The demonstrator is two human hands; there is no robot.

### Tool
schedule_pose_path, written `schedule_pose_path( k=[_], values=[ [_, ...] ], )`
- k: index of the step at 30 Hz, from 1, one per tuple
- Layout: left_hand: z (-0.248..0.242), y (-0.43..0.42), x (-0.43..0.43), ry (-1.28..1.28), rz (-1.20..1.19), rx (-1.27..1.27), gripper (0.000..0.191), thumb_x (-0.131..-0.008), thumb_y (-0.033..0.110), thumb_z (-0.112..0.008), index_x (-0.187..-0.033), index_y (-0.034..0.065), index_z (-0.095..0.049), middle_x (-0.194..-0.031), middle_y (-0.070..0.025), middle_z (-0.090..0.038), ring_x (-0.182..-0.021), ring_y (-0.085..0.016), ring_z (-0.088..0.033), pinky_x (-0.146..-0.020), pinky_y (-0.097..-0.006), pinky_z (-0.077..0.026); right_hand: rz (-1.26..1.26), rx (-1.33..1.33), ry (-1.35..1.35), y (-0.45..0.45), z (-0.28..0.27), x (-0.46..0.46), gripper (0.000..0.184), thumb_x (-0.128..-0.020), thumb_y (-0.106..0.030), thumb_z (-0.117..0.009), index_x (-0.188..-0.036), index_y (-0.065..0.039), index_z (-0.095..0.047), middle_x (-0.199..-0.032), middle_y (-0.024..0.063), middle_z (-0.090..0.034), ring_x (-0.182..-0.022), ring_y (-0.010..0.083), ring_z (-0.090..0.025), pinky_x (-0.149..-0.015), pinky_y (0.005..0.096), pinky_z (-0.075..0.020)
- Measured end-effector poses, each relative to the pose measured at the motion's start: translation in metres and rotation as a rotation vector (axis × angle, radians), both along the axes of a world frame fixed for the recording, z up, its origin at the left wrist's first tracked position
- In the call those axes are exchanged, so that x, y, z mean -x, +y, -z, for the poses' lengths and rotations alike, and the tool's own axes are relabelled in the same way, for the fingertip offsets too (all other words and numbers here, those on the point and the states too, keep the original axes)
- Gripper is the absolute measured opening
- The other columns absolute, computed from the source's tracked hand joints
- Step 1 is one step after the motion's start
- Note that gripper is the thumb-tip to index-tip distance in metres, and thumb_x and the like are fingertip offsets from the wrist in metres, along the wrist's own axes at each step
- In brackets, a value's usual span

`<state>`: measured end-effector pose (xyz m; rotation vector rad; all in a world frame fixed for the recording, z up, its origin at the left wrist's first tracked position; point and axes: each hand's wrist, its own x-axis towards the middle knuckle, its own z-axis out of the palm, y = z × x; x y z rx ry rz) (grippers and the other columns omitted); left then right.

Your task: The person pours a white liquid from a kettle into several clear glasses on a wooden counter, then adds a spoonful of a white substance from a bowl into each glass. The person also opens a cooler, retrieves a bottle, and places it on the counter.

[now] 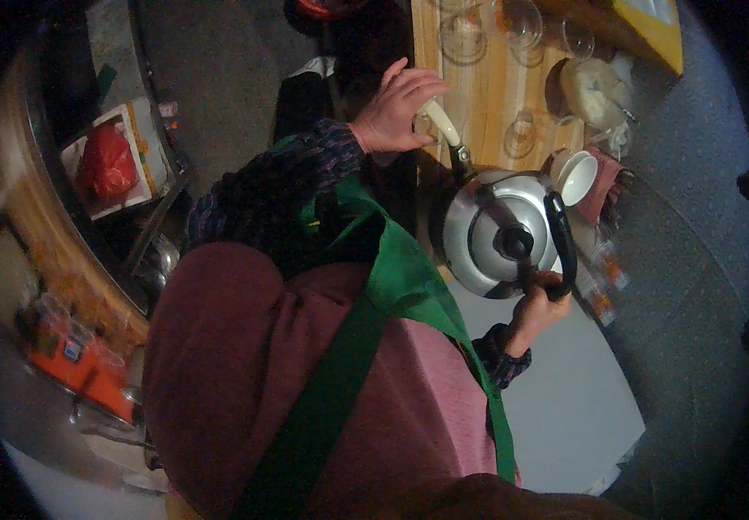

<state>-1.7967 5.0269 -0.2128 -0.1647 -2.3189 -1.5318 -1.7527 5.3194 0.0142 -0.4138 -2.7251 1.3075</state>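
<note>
A shiny steel kettle (485,260) with a black lid knob (514,242) is at the right edge of my body. My right hand (542,304) grips the lower end of its black curved handle (561,227). At the upper side, my left hand (397,107) has its thumb and fingers apart around the end of a cream handle (444,123). Whether they close on it is unclear. A dark bracket with a metal rivet joins that handle near the kettle; its vessel cannot be made out. A white bowl (577,178) stands beside the kettle.
Clear glasses (522,133) stand on the wooden board (488,84). Beyond are a knotted plastic bag (594,93) and a pink cloth (600,182). A pale flat surface (556,390) lies by my right forearm. A red bag (108,162) lies at the far left.
</note>
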Motion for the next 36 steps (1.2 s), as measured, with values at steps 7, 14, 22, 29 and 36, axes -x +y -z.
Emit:
schedule_pose_path(
  k=[7, 14, 22, 29, 36],
  values=[
    [-0.001, -0.004, -0.006, -0.005, -0.01, -0.023, 0.082, -0.055, 0.022, -0.083, -0.129, 0.0107, -0.049, -0.126, -0.0105, -0.053, -0.125, -0.03, -0.044, -0.111, -0.0519, -0.022, 0.004, -0.006, -0.011, 0.002, -0.001, -0.005, 0.017, -0.064, 0.011, -0.052, -0.077, 0.003, -0.059, -0.076, 0.0084, -0.06, -0.07, 0.0164, -0.059, -0.068, 0.0313, -0.0528],
    [0.003, -0.001, -0.005, -0.001, -0.03, -0.056, 0.082, -0.054, 0.022, -0.083, -0.128, 0.0103, -0.05, -0.124, -0.0104, -0.054, -0.123, -0.031, -0.046, -0.111, -0.05, -0.024, 0.0, -0.082, 0.004, 0.001, -0.003, -0.005, 0.02, -0.064, 0.011, -0.051, -0.08, 0.003, -0.059, -0.077, 0.0093, -0.06, -0.07, 0.0168, -0.059, -0.067, 0.0317, -0.0527],
    [0.004, -0.002, -0.006, -0.017, -0.019, -0.119, 0.079, -0.057, 0.021, -0.082, -0.128, 0.0085, -0.049, -0.124, -0.011, -0.054, -0.123, -0.03, -0.047, -0.111, -0.0486, -0.027, 0.002, -0.092, 0.017, 0.004, -0.002, -0.004, 0.018, -0.065, 0.011, -0.052, -0.078, 0.002, -0.058, -0.077, 0.0073, -0.06, -0.07, 0.0152, -0.057, -0.065, 0.0294, -0.0503],
    [0.007, -0.001, -0.008, -0.022, -0.014, -0.17, 0.08, -0.057, 0.019, -0.082, -0.129, 0.008, -0.048, -0.126, -0.0111, -0.053, -0.123, -0.03, -0.047, -0.112, -0.0475, -0.026, 0.042, -0.021, 0.014, 0.007, -0.001, -0.005, 0.019, -0.064, 0.012, -0.051, -0.077, 0.001, -0.057, -0.077, 0.0077, -0.06, -0.07, 0.0155, -0.057, -0.063, 0.0287, -0.0482],
    [0.009, 0.001, -0.009, -0.039, 0.002, -0.182, 0.084, -0.056, 0.018, -0.083, -0.13, 0.0081, -0.047, -0.127, -0.011, -0.052, -0.124, -0.03, -0.047, -0.112, -0.048, -0.026, 0.062, -0.07, -0.007, 0.011, -0.003, -0.004, 0.017, -0.062, 0.011, -0.05, -0.074, 0.001, -0.055, -0.075, 0.0076, -0.059, -0.07, 0.0158, -0.057, -0.067, 0.0299, -0.0493]
  ],
)
